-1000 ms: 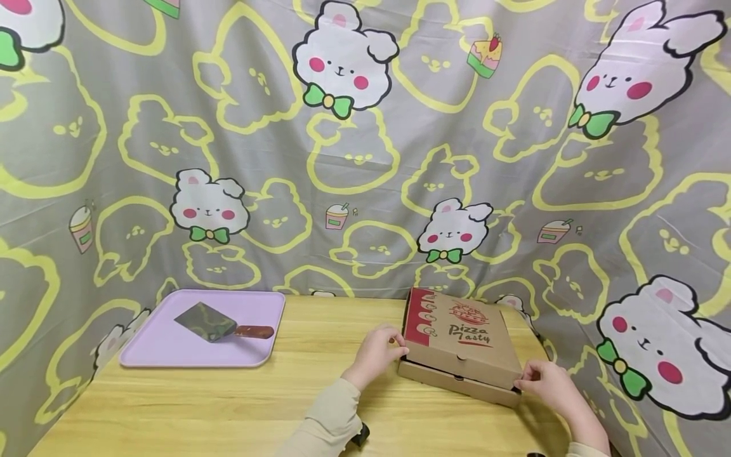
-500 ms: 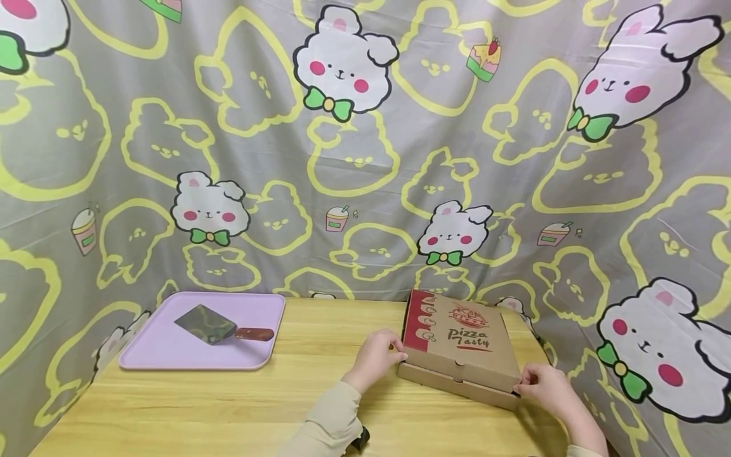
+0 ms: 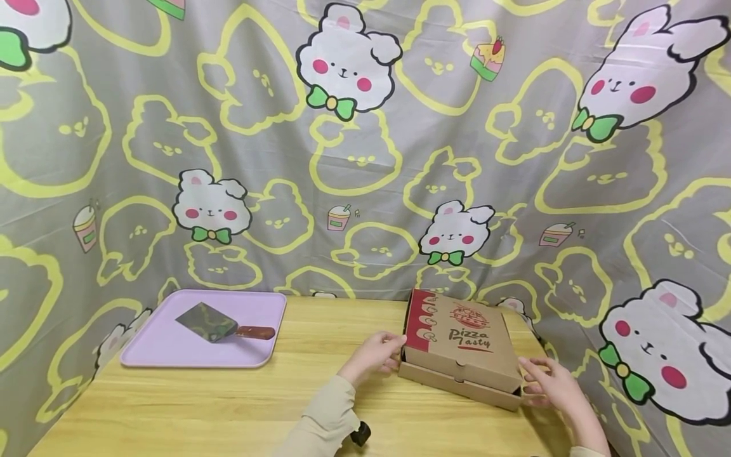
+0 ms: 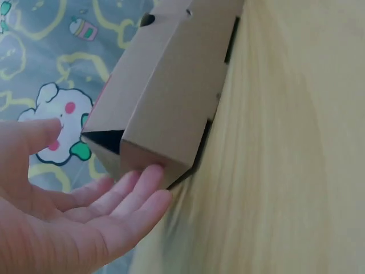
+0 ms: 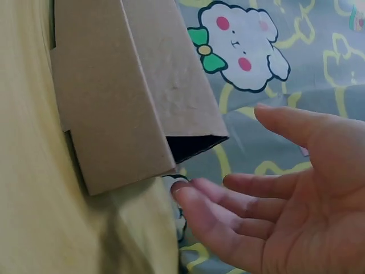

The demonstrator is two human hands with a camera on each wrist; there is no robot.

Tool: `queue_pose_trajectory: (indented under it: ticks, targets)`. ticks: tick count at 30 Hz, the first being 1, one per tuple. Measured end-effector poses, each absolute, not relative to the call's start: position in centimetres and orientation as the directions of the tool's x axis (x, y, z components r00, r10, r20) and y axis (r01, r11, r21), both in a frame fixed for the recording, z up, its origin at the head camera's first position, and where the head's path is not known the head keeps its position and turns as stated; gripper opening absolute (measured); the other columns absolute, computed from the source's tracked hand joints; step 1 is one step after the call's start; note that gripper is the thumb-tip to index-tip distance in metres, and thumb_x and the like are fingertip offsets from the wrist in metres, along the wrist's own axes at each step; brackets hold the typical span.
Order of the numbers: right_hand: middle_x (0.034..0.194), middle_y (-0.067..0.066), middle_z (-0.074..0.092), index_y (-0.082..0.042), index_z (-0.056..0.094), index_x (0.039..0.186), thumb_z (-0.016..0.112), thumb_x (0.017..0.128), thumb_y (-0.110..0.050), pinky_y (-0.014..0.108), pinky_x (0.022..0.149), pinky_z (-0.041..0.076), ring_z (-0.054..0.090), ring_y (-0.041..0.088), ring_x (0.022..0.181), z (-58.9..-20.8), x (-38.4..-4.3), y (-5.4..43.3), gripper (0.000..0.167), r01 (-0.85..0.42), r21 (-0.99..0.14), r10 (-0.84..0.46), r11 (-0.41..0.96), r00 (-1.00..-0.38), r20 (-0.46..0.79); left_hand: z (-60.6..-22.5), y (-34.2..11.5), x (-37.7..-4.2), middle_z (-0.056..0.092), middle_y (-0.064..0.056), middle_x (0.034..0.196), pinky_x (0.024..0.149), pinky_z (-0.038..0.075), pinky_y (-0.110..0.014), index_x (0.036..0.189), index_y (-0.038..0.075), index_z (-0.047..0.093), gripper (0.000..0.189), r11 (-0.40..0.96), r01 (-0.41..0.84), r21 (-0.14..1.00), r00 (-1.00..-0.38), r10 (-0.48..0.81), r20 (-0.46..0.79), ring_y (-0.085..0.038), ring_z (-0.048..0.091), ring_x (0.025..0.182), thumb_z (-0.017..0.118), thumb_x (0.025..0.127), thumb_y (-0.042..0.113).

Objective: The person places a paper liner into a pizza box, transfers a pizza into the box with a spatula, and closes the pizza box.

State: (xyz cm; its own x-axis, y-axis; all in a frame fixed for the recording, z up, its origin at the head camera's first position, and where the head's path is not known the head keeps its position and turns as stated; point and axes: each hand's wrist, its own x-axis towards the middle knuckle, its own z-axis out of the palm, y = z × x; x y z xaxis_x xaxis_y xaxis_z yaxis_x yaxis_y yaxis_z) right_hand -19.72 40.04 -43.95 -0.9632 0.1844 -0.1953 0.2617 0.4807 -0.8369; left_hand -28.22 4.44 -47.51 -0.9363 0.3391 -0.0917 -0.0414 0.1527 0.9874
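A brown cardboard pizza box (image 3: 462,346) with a red printed strip and "Pizza Tasty" lettering lies at the right of the table. Its lid is down, with a dark gap at the front corners. My left hand (image 3: 375,355) is at the box's front left corner; in the left wrist view the straight fingers (image 4: 128,200) come right up to the side of the box and the thumb stands away. At the front right corner is my right hand (image 3: 553,384), its fingers loosely spread. The right wrist view shows those fingers (image 5: 228,214) beside the corner, holding nothing.
On the left of the wooden table (image 3: 228,400) lies a lilac tray (image 3: 171,349) with a metal spatula (image 3: 208,322) with a brown handle on it. A grey curtain (image 3: 268,152) printed with rabbits hangs behind and along both sides.
Both hands have let go of the lid corners, and their fingers have opened out beside the box. The lid was lowered a little, then sits slightly raised at the front. Tray and spatula stay put.
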Motion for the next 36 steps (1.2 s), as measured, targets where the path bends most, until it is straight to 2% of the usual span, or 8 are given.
queue_pose_trajectory:
  ticks: [4, 9, 19, 24, 28, 32, 34, 36]
  targets:
    - [0.127, 0.043, 0.046, 0.018, 0.014, 0.145, 0.046, 0.100, -0.047, 0.039, 0.074, 0.060, 0.069, 0.024, 0.091, -44.7, -19.8, 40.5, 0.085, 0.329, -0.865, 0.144, 0.379, -0.944, -0.296, -47.8, 4.7, -28.1, 0.064, -0.022, 0.112, 0.079, 0.058, -0.050, 0.132, -0.007, 0.050, 0.063, 0.127, -0.115, 0.985, -0.917, 0.368, -0.155, -0.032, 0.068, 0.091, 0.057, 0.096, 0.044]
    - [0.133, 0.047, 0.037, 0.023, 0.009, 0.143, 0.046, 0.100, -0.047, 0.040, 0.079, 0.060, 0.067, 0.027, 0.098, -45.6, -19.9, 41.1, 0.091, 0.378, -0.873, 0.097, 0.308, -0.925, -0.367, -48.1, 4.9, -28.2, 0.062, -0.025, 0.120, 0.083, 0.057, -0.050, 0.132, -0.008, 0.050, 0.066, 0.144, -0.138, 0.980, -0.907, 0.379, -0.183, -0.034, 0.067, 0.100, 0.058, 0.095, 0.046]
    - [0.138, 0.050, 0.028, 0.025, 0.008, 0.142, 0.046, 0.101, -0.045, 0.037, 0.082, 0.059, 0.064, 0.029, 0.104, -46.1, -20.1, 41.4, 0.089, 0.351, -0.877, 0.064, 0.327, -0.934, -0.350, -48.9, 5.0, -28.4, 0.060, -0.026, 0.123, 0.085, 0.056, -0.050, 0.134, -0.009, 0.048, 0.067, 0.140, -0.147, 0.979, -0.903, 0.386, -0.191, -0.035, 0.065, 0.103, 0.057, 0.096, 0.046]
    - [0.137, 0.050, 0.029, 0.023, 0.013, 0.142, 0.047, 0.101, -0.043, 0.037, 0.083, 0.059, 0.064, 0.029, 0.105, -45.9, -20.2, 41.2, 0.085, 0.336, -0.879, 0.046, 0.339, -0.939, -0.341, -48.9, 5.0, -28.5, 0.061, -0.025, 0.122, 0.084, 0.057, -0.048, 0.133, -0.008, 0.049, 0.063, 0.142, -0.146, 0.979, -0.906, 0.378, -0.190, -0.033, 0.066, 0.102, 0.058, 0.096, 0.041]
    - [0.133, 0.043, 0.040, 0.021, 0.022, 0.142, 0.051, 0.100, -0.038, 0.037, 0.082, 0.059, 0.063, 0.024, 0.103, -45.9, -20.4, 41.2, 0.078, 0.325, -0.876, 0.047, 0.356, -0.943, -0.331, -48.9, 5.1, -28.6, 0.063, -0.021, 0.119, 0.082, 0.058, -0.044, 0.133, -0.007, 0.050, 0.058, 0.151, -0.139, 0.979, -0.910, 0.371, -0.187, -0.029, 0.067, 0.098, 0.060, 0.095, 0.036]
    - [0.112, 0.021, 0.058, 0.019, 0.029, 0.138, 0.056, 0.098, -0.031, 0.034, 0.076, 0.059, 0.062, 0.014, 0.088, -46.0, -20.5, 41.1, 0.070, 0.305, -0.878, 0.057, 0.369, -0.950, -0.306, -49.0, 5.2, -28.6, 0.065, -0.018, 0.118, 0.081, 0.058, -0.043, 0.133, -0.006, 0.051, 0.054, 0.167, -0.125, 0.978, -0.913, 0.365, -0.180, -0.026, 0.067, 0.095, 0.061, 0.095, 0.030]
    - [0.103, 0.011, 0.059, 0.019, 0.033, 0.135, 0.058, 0.097, -0.027, 0.032, 0.073, 0.059, 0.061, 0.011, 0.081, -46.2, -20.5, 41.0, 0.065, 0.293, -0.879, 0.064, 0.376, -0.955, -0.291, -49.0, 5.2, -28.6, 0.066, -0.018, 0.117, 0.080, 0.058, -0.042, 0.132, -0.005, 0.052, 0.051, 0.173, -0.121, 0.977, -0.916, 0.361, -0.177, -0.025, 0.067, 0.094, 0.062, 0.094, 0.026]
    - [0.099, 0.007, 0.061, 0.019, 0.035, 0.133, 0.059, 0.096, -0.023, 0.032, 0.072, 0.059, 0.062, 0.011, 0.080, -46.4, -20.5, 41.0, 0.061, 0.276, -0.881, 0.064, 0.385, -0.960, -0.273, -48.9, 5.2, -28.4, 0.067, -0.017, 0.114, 0.078, 0.059, -0.042, 0.131, -0.005, 0.053, 0.047, 0.181, -0.115, 0.977, -0.919, 0.354, -0.174, -0.025, 0.067, 0.091, 0.062, 0.094, 0.023]
